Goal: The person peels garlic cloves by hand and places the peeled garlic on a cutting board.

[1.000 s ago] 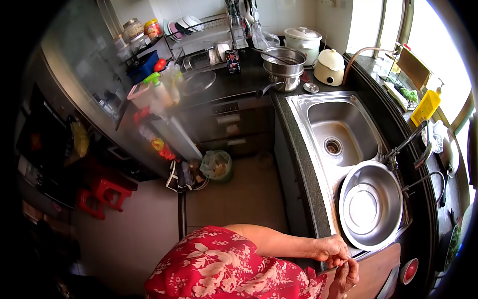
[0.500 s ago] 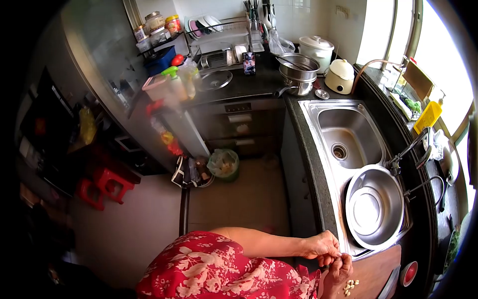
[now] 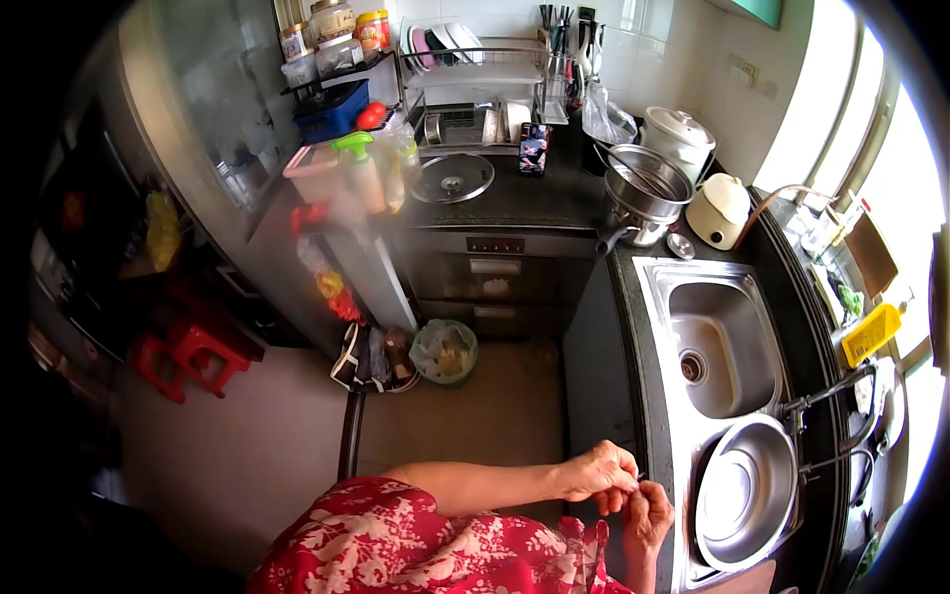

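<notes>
The left hand [image 3: 600, 471] and right hand [image 3: 649, 512], curled nearly closed, pinched a tiny, mostly hidden piece [image 3: 641, 477]; it seemed light to me, best held edgewise.

Daylight comes from the window [image 3: 915, 158] right of the sink [image 3: 727, 342], blown out to white, and glares off the steel. Left of the sink, haze softens a green-topped bottle [image 3: 367, 185]; farther left, red stools [image 3: 213, 358] sit dimly. Wide-angle distortion bows everything toward black corners.
</notes>
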